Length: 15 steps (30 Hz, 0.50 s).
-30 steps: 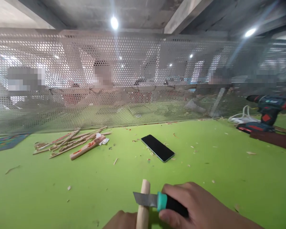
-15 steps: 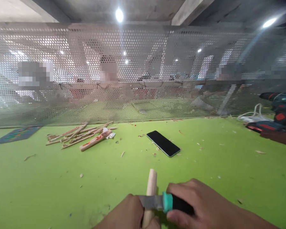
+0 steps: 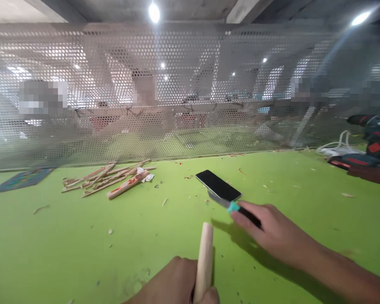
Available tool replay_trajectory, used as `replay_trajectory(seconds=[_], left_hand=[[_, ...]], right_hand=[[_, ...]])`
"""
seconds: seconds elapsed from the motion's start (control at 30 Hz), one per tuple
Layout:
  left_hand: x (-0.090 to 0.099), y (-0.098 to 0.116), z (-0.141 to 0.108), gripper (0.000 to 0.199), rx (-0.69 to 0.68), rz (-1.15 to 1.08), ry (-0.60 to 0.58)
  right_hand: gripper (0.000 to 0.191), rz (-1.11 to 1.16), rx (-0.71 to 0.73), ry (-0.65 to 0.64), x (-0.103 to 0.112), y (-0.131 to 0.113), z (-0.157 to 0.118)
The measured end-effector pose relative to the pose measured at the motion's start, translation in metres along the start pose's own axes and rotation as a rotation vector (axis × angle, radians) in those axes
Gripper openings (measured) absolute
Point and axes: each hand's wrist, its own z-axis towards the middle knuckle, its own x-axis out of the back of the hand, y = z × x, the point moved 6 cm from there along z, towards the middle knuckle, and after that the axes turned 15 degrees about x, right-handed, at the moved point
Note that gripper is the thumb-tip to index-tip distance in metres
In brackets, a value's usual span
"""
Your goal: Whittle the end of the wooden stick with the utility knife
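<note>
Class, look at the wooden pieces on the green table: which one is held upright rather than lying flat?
The round dowel gripped in the left hand; the stick pile lies flat.

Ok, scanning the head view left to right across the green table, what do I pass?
Patterned mat → pile of wood strips → left hand gripping the wooden dowel → right hand holding the knife by the phone → white cable → cordless drill.

dowel [image 3: 204,258]: pale wood, smooth, matt
knife [image 3: 234,206]: grey metal blade, teal and black plastic handle
phone [image 3: 218,185]: glossy black
table [image 3: 66,240]: matt green
screen [image 3: 177,93]: perforated metal
</note>
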Motion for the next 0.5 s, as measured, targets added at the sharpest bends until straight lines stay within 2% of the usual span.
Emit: replay_trajectory(seconds=[0.07,0.17,0.27,0.4,0.5], left_hand=[[-0.001,0.005,-0.001,0.026,-0.074,-0.029,-0.048],[0.001,0.006,0.002,0.023,-0.096,-0.043,-0.015],[0.0,0.003,0.005,0.023,-0.053,-0.032,0.018],[-0.003,0.006,0.002,0.032,-0.108,-0.037,-0.028],[0.0,0.009,-0.003,0.033,-0.122,-0.036,0.004]], right_hand=[[0.06,0.022,0.115,-0.123,-0.011,-0.021,-0.007],[0.061,-0.022,0.211,-0.24,-0.023,-0.044,-0.017],[0.066,-0.039,0.207,-0.279,-0.026,-0.052,-0.019],[0.069,-0.03,0.182,-0.319,-0.025,-0.057,-0.02],[0.068,-0.03,0.188,-0.315,-0.024,-0.061,-0.021]])
